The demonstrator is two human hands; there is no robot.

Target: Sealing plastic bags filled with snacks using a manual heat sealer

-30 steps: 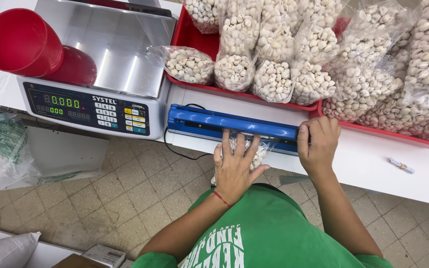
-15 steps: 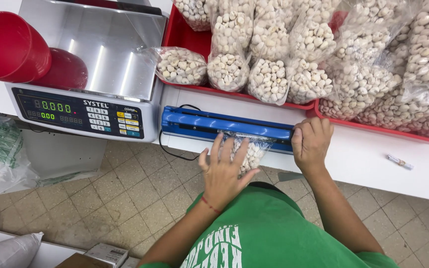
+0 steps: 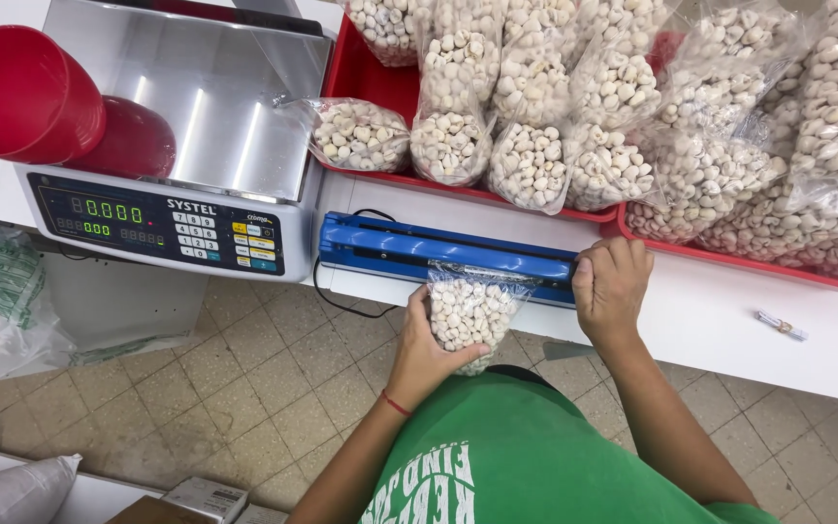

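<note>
The clear plastic bag of pale nuts hangs at the front edge of the white counter, its top edge lying in the blue heat sealer. The left hand cups the bag from below and from the side, fingers curled round its lower half. The right hand rests on the right end of the sealer, fingers bent over the bar (it grips nothing else). Behind the sealer, a red tray holds many filled bags of the same nuts. To the left stands a digital scale with a steel pan, and a red cup lies on that pan. A small wrapped item lies on the counter to the right.
</note>
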